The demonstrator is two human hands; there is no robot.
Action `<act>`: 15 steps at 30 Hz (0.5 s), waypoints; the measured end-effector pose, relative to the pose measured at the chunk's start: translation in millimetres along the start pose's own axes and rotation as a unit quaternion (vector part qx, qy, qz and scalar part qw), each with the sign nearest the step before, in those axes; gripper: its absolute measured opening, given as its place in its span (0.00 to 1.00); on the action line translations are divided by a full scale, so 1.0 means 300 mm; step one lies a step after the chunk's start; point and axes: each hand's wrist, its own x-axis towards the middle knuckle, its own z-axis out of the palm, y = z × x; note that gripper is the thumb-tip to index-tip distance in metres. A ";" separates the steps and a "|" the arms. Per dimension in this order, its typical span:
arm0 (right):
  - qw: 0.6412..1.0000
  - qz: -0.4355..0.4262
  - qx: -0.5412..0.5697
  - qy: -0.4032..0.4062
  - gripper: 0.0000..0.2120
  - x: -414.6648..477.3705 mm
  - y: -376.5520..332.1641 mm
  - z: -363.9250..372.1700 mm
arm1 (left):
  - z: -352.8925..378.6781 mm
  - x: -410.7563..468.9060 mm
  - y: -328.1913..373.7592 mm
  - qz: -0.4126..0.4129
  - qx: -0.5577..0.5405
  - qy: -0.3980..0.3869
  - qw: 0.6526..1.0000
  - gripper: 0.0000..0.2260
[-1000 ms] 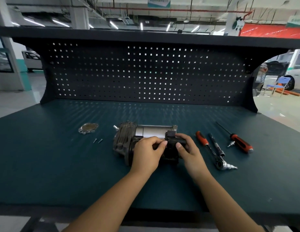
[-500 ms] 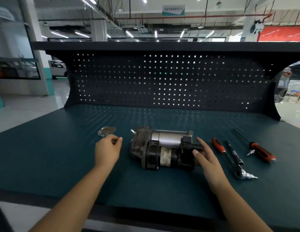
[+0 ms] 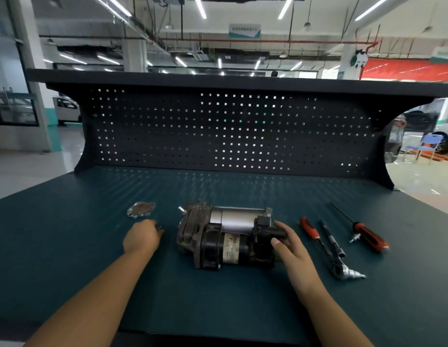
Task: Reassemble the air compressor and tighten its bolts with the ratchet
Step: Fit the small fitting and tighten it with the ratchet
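Since a second ago, left hand (image 3: 141, 237) has left the air compressor (image 3: 228, 236) and gone to the loose bolts (image 3: 159, 229) just below the cover plate (image 3: 140, 209). Its fingers are curled; whether they pinch a bolt can't be told. The compressor lies on its side mid-bench (image 3: 67, 246). Right hand (image 3: 290, 242) grips its right end, thumb in front. Ratchet (image 3: 325, 249) and screwdriver (image 3: 365, 234) lie further right, untouched.

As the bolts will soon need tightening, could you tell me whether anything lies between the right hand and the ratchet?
Nothing visible does. The right hand grips the right end of the air compressor, and only bare mat separates it from the ratchet. The black extension bar lies beyond the ratchet.
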 end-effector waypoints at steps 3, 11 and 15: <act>1.000 -0.001 -0.002 -0.001 0.17 0.001 -0.007 0.003 | 0.016 0.012 0.009 -0.002 0.006 0.017 1.000 0.11; 1.000 0.010 -0.005 -0.010 0.16 -0.008 -0.013 -0.003 | 0.036 0.011 0.034 0.018 -0.047 0.043 0.998 0.09; 1.000 0.007 -0.006 -0.004 0.16 -0.010 -0.011 -0.015 | 0.016 -0.059 0.049 0.044 -0.119 0.038 0.991 0.07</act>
